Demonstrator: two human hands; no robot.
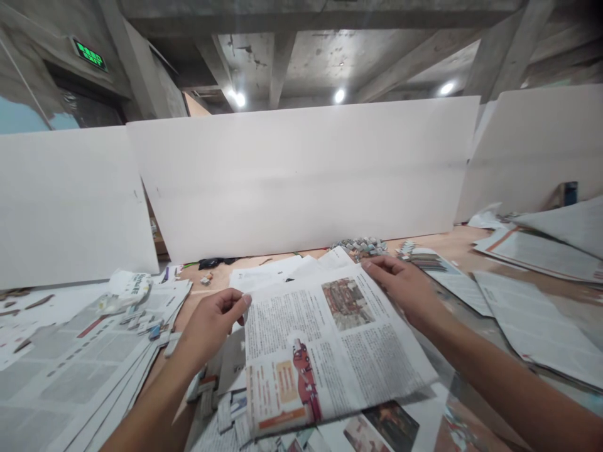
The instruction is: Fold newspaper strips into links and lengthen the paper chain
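A sheet of newspaper [330,342] with columns of print, a photo and a red cartoon figure is stretched between my two hands, tilted above the table. My left hand [219,320] pinches its upper left corner between thumb and fingers. At the upper right corner, my right hand [396,285] grips the edge in the same way. Beneath the sheet lie white papers [268,271], several small folded paper pieces [230,411] and a printed page with dark pictures [391,424], all partly hidden by it.
Stacked newspapers [89,358] lie at the left with a white plastic bag [129,289] on them. More newspaper sheets [541,326] cover the right side. A heap of folded paper pieces [362,247] sits at the back, before a tall white board [301,176].
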